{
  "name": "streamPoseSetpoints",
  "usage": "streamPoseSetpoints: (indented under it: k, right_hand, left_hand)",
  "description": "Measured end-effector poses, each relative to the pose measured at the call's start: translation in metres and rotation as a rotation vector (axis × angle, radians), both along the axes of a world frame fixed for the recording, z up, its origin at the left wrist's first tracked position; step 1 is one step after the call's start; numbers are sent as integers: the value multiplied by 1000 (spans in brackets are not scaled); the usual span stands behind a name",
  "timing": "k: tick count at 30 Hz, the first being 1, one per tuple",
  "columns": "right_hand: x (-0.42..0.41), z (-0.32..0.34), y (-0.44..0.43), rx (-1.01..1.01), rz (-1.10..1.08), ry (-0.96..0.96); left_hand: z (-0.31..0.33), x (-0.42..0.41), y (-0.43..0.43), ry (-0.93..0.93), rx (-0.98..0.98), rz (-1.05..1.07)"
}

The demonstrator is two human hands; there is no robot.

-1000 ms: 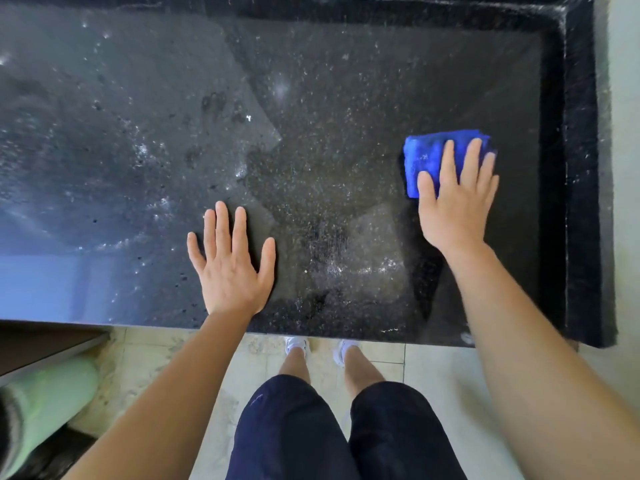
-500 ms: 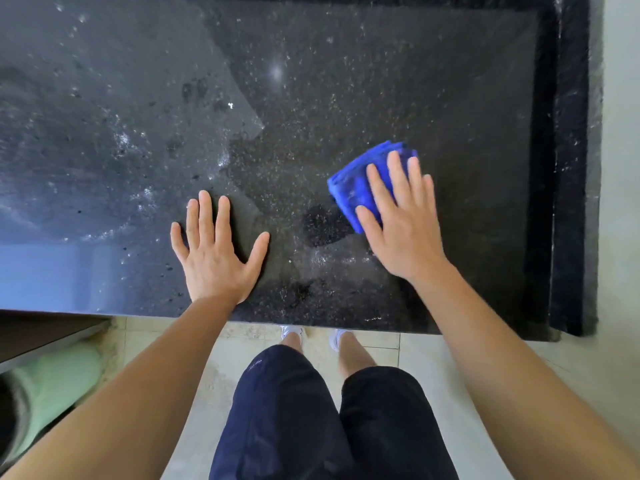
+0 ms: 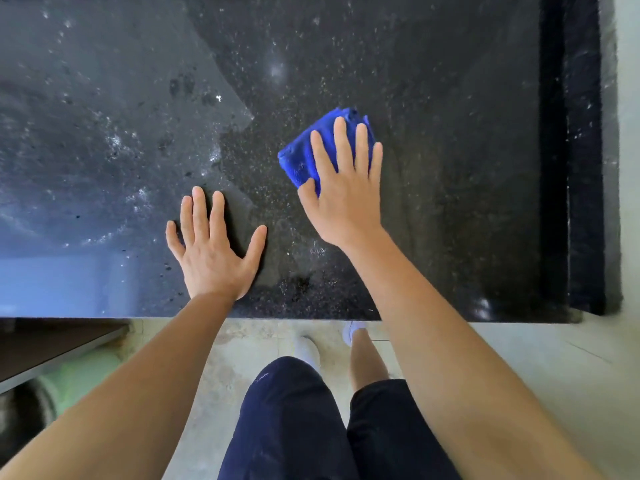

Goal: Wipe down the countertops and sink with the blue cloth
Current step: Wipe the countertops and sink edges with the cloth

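A folded blue cloth [image 3: 301, 155] lies on the black speckled countertop [image 3: 450, 150], a little right of centre. My right hand [image 3: 341, 188] presses flat on the cloth with straight fingers, covering its right half. My left hand [image 3: 213, 247] rests palm down on the stone near the front edge, fingers spread, to the left of the cloth and apart from it. No sink is in view.
A raised black rim [image 3: 575, 161] borders the countertop on the right, against a pale wall [image 3: 628, 133]. White specks and smears cover the left part of the stone [image 3: 104, 140]. Below the front edge are floor tiles [image 3: 519, 358], my legs, and a green object [image 3: 83, 379] under a shelf.
My right hand slid the cloth from the right side of the counter leftward toward the centre, then slightly away from me. My left hand has stayed flat on the stone.
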State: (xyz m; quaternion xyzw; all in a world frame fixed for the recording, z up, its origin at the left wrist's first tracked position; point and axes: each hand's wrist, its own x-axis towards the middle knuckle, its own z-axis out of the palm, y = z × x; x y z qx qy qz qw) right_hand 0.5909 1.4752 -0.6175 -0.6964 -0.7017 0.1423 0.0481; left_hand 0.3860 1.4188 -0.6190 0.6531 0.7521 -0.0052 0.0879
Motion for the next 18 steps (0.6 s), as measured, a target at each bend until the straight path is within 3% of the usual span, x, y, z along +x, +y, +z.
streamPoseSetpoints:
  k: [2, 10, 14, 18]
  right_hand:
    - [28, -1, -3, 12, 20, -7]
    - [153, 5, -110, -7, -465, -28]
    - [144, 7, -194, -23, -482, -56]
    - [105, 4, -219, -36, -458, -53]
  left_hand:
    - [1, 0, -1, -11, 7, -4]
    - [0, -2, -4, -28, 43, -44]
    - [-1, -4, -6, -43, 50, -48]
    - [-1, -4, -5, -44, 56, -54]
